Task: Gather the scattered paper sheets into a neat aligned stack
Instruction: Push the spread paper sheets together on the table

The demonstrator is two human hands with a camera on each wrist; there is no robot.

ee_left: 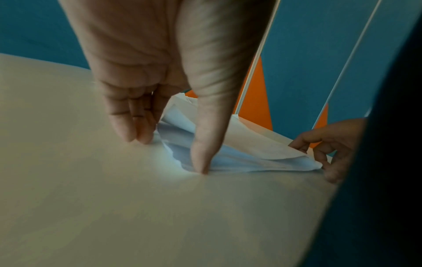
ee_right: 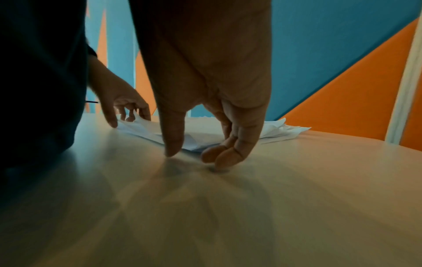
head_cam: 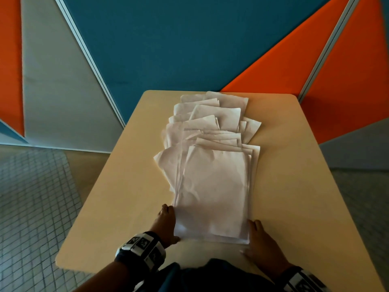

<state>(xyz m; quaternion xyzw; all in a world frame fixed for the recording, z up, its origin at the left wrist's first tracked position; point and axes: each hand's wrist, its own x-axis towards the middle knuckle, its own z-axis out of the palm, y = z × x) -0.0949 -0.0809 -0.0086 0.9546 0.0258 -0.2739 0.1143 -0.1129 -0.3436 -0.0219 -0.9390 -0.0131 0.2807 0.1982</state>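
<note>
Paper sheets [head_cam: 212,165]: fanned overlapping row, centre of table [head_cam: 294,186], near end bracketed by left hand [head_cam: 166,224] & right hand [head_cam: 261,241], fingers straight vs side edges, nothing clamped; best squeeze inward evenly, palms low, then draw far sheets in.
</note>
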